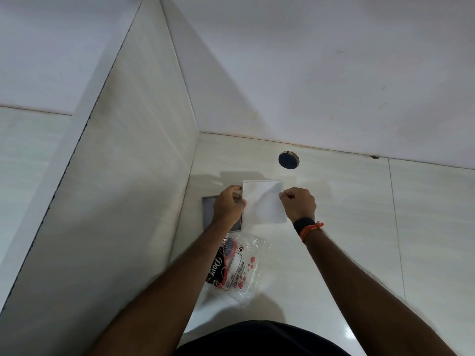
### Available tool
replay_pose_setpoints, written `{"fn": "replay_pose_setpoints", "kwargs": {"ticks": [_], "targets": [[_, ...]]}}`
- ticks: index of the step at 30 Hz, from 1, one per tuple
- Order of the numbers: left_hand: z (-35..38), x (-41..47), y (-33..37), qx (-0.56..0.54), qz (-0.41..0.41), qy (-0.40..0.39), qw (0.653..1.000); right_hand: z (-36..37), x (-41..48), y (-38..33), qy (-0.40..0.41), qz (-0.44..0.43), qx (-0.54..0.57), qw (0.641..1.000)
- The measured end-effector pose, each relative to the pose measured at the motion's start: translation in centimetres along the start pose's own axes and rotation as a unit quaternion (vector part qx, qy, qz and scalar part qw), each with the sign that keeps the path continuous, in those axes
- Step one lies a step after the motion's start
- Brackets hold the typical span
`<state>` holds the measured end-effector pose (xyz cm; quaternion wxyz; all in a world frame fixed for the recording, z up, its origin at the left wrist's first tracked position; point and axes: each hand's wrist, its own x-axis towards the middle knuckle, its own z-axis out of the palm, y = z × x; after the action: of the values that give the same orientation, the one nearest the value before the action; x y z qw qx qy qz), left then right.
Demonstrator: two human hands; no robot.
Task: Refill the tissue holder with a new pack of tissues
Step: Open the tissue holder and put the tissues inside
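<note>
A white square stack of tissues (263,202) is held over the white counter between both hands. My left hand (228,205) grips its left edge, and my right hand (298,204) pinches its right edge. Under my left hand lies the grey rectangular tissue holder (208,210), partly hidden by the hand and wrist. Nearer to me, the clear plastic tissue wrapper (240,265) with red hearts and black print lies crumpled and empty on the counter.
A tiled side wall (115,188) rises close on the left of the holder, and a white back wall (321,86) stands behind. A round dark hole (288,160) sits in the counter (359,214) just beyond the tissues.
</note>
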<state>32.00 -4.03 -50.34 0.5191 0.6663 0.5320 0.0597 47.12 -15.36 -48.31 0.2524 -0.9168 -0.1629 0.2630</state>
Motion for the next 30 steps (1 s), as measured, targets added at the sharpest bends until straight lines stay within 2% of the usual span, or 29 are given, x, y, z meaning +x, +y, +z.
{"fn": "replay_pose_setpoints", "kwargs": {"ticks": [2, 4, 6, 7, 9, 11, 13, 15, 19, 24, 27, 30], "targets": [[-0.2, -1.0, 0.8, 0.059, 0.06, 0.022, 0.996, 0.0, -0.1, 0.3, 0.011, -0.004, -0.003, 1.0], [-0.9, -1.5, 1.1, 0.125, 0.168, 0.035, 0.977, -0.5, -0.4, 0.6, 0.016, -0.028, 0.027, 0.999], [-1.7, -1.8, 1.4, 0.198, 0.262, -0.005, 0.944, -1.4, -0.5, 0.9, 0.0, -0.121, 0.017, 0.992], [-2.1, -1.9, 1.6, 0.233, 0.282, -0.039, 0.93, -1.9, -0.4, 1.0, -0.022, -0.187, -0.021, 0.982], [-2.4, -2.0, 1.8, 0.289, 0.29, -0.093, 0.908, -2.7, -0.2, 1.1, -0.093, -0.281, -0.127, 0.947], [-2.0, -1.7, 1.6, 0.321, 0.282, -0.116, 0.897, -3.0, 0.1, 0.8, -0.167, -0.3, -0.212, 0.915], [-1.6, -1.5, 1.4, 0.336, 0.271, -0.113, 0.895, -2.8, 0.4, 0.5, -0.202, -0.294, -0.254, 0.899], [-1.4, -1.2, 1.5, 0.362, 0.264, -0.104, 0.888, -2.5, 0.7, 0.1, -0.202, -0.294, -0.27, 0.894], [-0.2, -0.4, 1.6, 0.43, 0.294, -0.062, 0.852, -2.1, 1.0, -0.4, -0.18, -0.306, -0.317, 0.879], [1.8, 1.2, 0.5, 0.533, 0.309, -0.07, 0.785, -1.6, 1.2, -0.8, -0.176, -0.316, -0.369, 0.856], [2.2, 1.2, 1.1, 0.527, 0.306, -0.07, 0.79, -1.0, 1.4, -1.0, -0.164, -0.313, -0.387, 0.851], [1.7, 0.5, 2.3, 0.529, 0.23, -0.132, 0.806, -0.5, 1.3, -1.0, -0.149, -0.315, -0.413, 0.842]]}}
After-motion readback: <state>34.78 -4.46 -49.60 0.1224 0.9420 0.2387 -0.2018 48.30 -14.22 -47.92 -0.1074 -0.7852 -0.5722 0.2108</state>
